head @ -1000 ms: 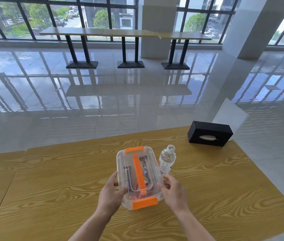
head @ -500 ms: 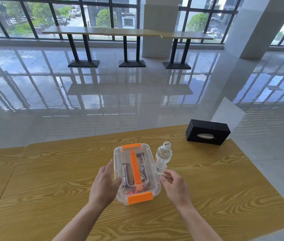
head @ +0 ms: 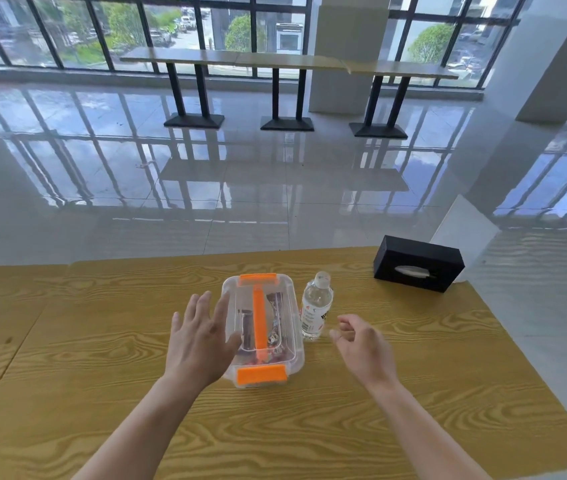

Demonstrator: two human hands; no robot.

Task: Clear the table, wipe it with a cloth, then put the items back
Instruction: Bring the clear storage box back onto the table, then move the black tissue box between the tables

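The clear plastic box (head: 264, 330) rests flat on the wooden surface (head: 102, 341), near the middle. Its lid carries 1 orange handle (head: 259, 318) running along the centre and 2 orange latches, 1 at the far end (head: 258, 277) and 1 at the near end (head: 262, 373). Dark packets are visible through the lid; their type cannot be determined.

The water bottle (head: 316, 310) stands upright just beside the right wall of the box, cap on. Whether bottle and box touch cannot be determined.

The black tissue box (head: 418, 268) sits at the far right corner of the surface, well apart from the other 2 items, with its slot facing the camera.

Left hand (head: 200, 341): the grip is spread, fingers extended and apart, palm facing down. The hand overlaps the left edge of the box in the view; contact cannot be confirmed. It holds nothing.

Right hand (head: 361, 348): the grip is loosely curled, fingers bent inward but not closed on anything. The hand is near the base of the bottle, to its right, with a visible gap between them.

Behind the surface lies a glossy tiled floor (head: 206, 188), with 3 pedestal tables in front of the windows.
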